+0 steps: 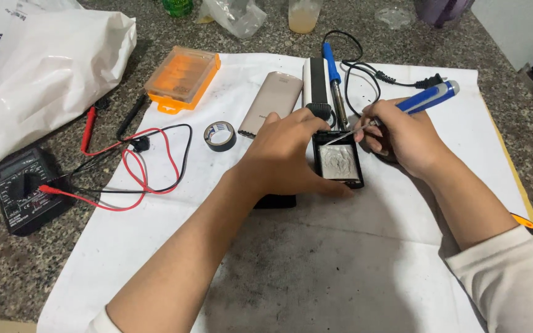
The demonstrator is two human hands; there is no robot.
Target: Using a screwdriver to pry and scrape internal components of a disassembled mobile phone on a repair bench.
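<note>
My left hand (285, 154) presses down on a small black phone body (339, 161) lying open on the white paper sheet (316, 271), fingers along its left and lower edges. The phone's inside shows a pale silvery panel. In my right hand (402, 132) is a screwdriver (424, 100) with a blue and white handle. Its thin metal shaft points left and down, and its tip touches the phone's upper left corner. A beige back cover (269, 102) lies just above my left hand.
A blue soldering iron (334, 80) with black cord lies beside a black and white block (316, 80). A tape roll (220, 135), an orange plastic case (183, 77), a black multimeter (23, 188) with red and black leads, and a white plastic bag (38, 74) sit left.
</note>
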